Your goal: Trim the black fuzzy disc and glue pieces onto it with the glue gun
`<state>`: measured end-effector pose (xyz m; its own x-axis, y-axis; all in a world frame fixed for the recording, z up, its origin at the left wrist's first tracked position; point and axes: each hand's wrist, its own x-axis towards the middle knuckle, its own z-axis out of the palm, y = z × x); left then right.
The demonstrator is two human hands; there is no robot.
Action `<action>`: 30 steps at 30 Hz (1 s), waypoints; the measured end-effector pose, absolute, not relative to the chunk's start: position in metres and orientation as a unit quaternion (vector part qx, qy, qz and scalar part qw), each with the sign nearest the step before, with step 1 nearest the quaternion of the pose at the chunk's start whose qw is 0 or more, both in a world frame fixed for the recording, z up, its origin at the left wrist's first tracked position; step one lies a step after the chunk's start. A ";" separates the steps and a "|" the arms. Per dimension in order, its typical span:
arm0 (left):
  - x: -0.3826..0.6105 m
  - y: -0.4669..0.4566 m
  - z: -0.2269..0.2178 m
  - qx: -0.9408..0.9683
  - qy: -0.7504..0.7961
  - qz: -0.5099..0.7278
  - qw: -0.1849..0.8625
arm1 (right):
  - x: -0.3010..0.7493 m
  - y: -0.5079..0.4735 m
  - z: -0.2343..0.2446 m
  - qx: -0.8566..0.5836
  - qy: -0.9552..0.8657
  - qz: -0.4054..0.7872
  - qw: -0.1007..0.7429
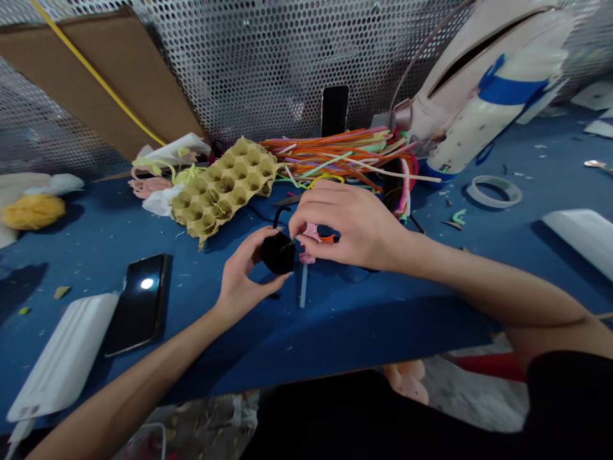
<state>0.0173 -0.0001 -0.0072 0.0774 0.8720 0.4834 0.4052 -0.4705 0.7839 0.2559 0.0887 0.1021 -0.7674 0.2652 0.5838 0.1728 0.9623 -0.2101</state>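
Black top, short sleeve ending above elbow; forearms, left hand, right hand bare.

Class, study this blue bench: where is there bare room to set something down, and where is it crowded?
Bare blue board lies between the phone and the egg tray, and between the pale blue stick and the right forearm. It is crowded beyond the right hand, where the tray meets the coloured strands.

We look out from one head-worn camera, facing forward and down across a blue worktable from its near edge. We sit close above the left hand and right hand, with a perforated metal sheet rising along the far side.
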 end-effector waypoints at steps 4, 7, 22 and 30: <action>0.017 -0.001 -0.007 0.696 0.462 0.499 0.230 | 0.258 0.089 0.104 -0.126 -0.943 0.082 0.299; 0.017 -0.001 -0.007 0.697 0.468 0.493 0.228 | 0.257 0.089 0.103 -0.132 -0.945 0.097 0.283; 0.018 -0.001 -0.007 0.703 0.465 0.490 0.221 | 0.258 0.087 0.099 -0.161 -0.954 0.117 0.225; 0.018 -0.002 -0.008 0.701 0.463 0.492 0.227 | 0.252 0.091 0.079 -0.124 -0.964 0.018 0.233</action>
